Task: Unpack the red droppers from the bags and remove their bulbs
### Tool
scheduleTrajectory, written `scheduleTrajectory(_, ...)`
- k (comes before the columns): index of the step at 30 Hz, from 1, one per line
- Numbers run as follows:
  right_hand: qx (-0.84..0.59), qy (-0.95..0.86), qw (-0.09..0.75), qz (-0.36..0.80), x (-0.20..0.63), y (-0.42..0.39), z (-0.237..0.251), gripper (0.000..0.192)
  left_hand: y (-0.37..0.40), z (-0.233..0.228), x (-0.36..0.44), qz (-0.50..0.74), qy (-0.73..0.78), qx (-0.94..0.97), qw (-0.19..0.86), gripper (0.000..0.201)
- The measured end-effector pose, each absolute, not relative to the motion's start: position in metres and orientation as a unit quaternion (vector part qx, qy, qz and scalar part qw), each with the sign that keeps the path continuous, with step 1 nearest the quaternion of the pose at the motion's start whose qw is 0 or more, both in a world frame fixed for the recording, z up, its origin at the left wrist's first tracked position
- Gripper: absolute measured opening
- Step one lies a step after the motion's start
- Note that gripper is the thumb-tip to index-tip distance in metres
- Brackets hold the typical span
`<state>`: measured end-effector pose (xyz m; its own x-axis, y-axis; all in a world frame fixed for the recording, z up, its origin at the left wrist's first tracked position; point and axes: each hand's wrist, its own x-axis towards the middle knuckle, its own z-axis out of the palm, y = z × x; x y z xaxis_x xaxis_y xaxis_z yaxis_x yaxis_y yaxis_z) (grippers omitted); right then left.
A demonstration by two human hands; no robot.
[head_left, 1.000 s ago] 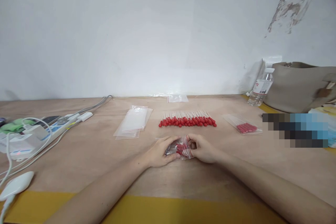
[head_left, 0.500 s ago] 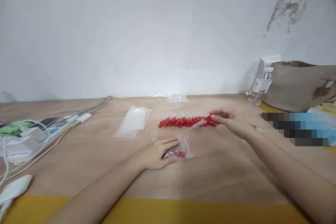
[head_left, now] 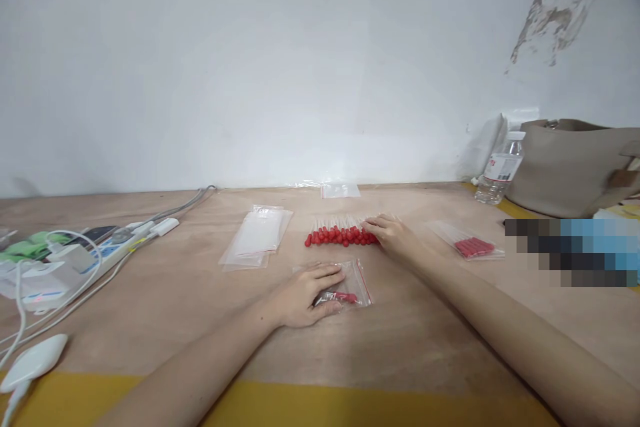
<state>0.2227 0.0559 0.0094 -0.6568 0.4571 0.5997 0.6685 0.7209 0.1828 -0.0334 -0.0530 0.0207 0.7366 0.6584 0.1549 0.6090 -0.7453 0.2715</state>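
Note:
My left hand (head_left: 305,293) lies flat on the left part of a small clear zip bag (head_left: 356,283) with a red seal strip, pinning it to the wooden table; a few red-tipped sticks show inside the bag. My right hand (head_left: 395,237) rests palm down on the right end of a row of red-tipped clear sticks (head_left: 336,235) laid side by side. Its fingers cover the last sticks, so whether it grips any is hidden.
A stack of empty zip bags (head_left: 257,235) lies left of the row, and a filled bag (head_left: 470,247) to the right. A water bottle (head_left: 497,170) and a grey handbag (head_left: 570,163) stand at the back right. A power strip with cables (head_left: 75,253) sits at the left.
A second ago both hands were on the small bag. My right hand then reached to the row, lifted a stick, and now lies lowered on the row's right end. My left hand stayed.

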Motion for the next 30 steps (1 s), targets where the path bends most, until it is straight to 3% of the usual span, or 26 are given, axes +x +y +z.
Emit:
scheduleTrajectory(3, -0.324, -0.888, 0.255, -0.204, 0.225, 0.050, 0.013, 0.027, -0.053, 0.021, -0.033, 0.121, 0.344, 0.926, 0.100, 0.054)
scheduleTrajectory(7, -0.351, -0.864, 0.314, -0.176, 0.234, 0.032, 0.020, 0.022, -0.053, 0.021, -0.033, 0.119, 0.349, 0.924, 0.101, 0.055)
scheduleTrajectory(13, -0.376, -0.841, 0.388, -0.024, 0.229, -0.006, 0.013, 0.017, -0.053, 0.018, -0.033, 0.128, 0.355, 0.920, 0.109, 0.056)
scheduleTrajectory(19, -0.343, -0.864, 0.330, 0.165, 0.207, -0.027, -0.001, 0.012, -0.052, 0.014, -0.032, 0.143, 0.355, 0.916, 0.117, 0.055)
scheduleTrajectory(26, -0.300, -0.869, 0.272, 0.283, 0.190, -0.027, -0.007, 0.018, -0.053, 0.013, -0.025, 0.180, 0.357, 0.909, 0.119, 0.046)
scheduleTrajectory(30, -0.313, -0.862, 0.269, 0.293, 0.186, -0.033, -0.001, 0.015, -0.054, 0.015, -0.023, 0.178, 0.355, 0.911, 0.115, 0.047)
